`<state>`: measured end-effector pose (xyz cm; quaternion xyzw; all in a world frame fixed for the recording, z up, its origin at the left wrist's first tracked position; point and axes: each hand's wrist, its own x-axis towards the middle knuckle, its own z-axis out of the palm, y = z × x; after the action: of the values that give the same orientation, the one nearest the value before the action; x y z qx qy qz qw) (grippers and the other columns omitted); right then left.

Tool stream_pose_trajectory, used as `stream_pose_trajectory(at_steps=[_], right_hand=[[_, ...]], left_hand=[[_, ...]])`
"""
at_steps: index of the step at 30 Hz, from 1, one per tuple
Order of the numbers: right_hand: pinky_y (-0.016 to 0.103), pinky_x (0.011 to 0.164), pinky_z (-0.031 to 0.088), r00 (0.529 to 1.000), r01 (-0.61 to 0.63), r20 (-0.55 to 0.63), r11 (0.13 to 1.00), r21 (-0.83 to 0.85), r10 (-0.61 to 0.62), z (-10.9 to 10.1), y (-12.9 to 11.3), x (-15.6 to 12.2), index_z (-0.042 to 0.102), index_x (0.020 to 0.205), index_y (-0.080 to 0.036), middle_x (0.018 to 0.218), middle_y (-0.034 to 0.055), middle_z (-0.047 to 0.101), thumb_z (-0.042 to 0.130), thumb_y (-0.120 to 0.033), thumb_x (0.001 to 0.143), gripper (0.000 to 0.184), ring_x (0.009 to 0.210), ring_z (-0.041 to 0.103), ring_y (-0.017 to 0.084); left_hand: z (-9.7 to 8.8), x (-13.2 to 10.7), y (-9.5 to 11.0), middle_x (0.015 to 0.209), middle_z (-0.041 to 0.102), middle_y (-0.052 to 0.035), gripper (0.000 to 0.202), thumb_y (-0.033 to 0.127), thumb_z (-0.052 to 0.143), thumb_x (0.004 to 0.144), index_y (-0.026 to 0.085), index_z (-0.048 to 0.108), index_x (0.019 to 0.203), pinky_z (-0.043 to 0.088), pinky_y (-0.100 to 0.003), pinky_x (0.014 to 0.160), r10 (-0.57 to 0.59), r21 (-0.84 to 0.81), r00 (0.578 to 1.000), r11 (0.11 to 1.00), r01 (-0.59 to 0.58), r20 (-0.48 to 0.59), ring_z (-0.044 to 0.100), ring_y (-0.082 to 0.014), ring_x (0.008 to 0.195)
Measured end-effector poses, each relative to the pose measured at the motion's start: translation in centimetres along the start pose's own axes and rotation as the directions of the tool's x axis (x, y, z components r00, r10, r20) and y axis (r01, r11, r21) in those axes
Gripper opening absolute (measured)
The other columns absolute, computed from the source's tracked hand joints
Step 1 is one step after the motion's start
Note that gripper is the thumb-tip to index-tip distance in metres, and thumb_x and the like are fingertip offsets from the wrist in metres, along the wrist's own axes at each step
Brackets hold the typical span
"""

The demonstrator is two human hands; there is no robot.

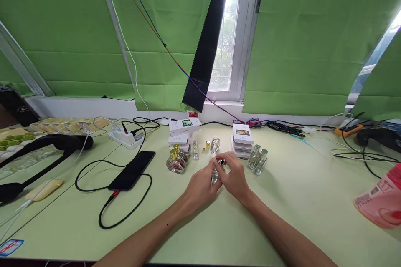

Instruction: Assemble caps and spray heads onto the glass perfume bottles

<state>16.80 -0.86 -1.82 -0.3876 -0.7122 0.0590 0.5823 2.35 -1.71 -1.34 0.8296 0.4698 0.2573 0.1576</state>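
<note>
Near the middle of the table, my left hand (200,183) is closed around a small clear glass perfume bottle (215,176). My right hand (234,174) bends over the top of the same bottle, its fingers at the neck; whether they pinch a small part there is hidden. Just beyond stand a round clear bottle (214,144), a slim clear bottle (196,150) and a gold cap (207,144). Round bottles with gold caps (176,163) sit to the left. On the right are slim bottles with greenish-silver caps (257,160).
White boxes are stacked at the left (184,126) and right (242,134) behind the bottles. A phone (133,171) with a black cable lies left, near a power strip (125,138). A pink pouch (380,198) stands at the far right. Cables (285,128) run along the wall.
</note>
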Motion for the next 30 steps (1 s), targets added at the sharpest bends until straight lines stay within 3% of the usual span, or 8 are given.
stream_pose_trajectory(at_steps=[21,30], right_hand=[[0.036,0.078,0.050,1.000,0.010,-0.014,1.000,-0.011,-0.010,-0.08,-0.18,0.01,0.065,0.096,-0.023,0.091,0.0050,0.066,0.060,-0.013,0.091,0.012,0.088,0.058,0.022],[0.037,0.077,0.049,0.999,0.038,-0.016,0.999,0.004,-0.038,-0.01,0.10,-0.06,0.066,0.092,-0.023,0.088,0.0044,0.068,0.060,-0.011,0.092,0.013,0.087,0.059,0.022]], left_hand=[[-0.01,-0.03,0.04,0.086,0.071,-0.0051,0.044,0.023,0.053,0.088,0.018,0.047,0.132,0.032,-0.028,0.058,-0.012,-0.016,1.000,1.000,0.012,0.006,0.064,-0.0235,0.070],[0.04,-0.02,0.05,0.085,0.070,-0.0053,0.032,0.025,0.051,0.091,0.018,0.050,0.123,0.028,-0.027,0.055,-0.011,-0.003,1.000,1.000,0.011,-0.005,0.064,-0.0221,0.068]])
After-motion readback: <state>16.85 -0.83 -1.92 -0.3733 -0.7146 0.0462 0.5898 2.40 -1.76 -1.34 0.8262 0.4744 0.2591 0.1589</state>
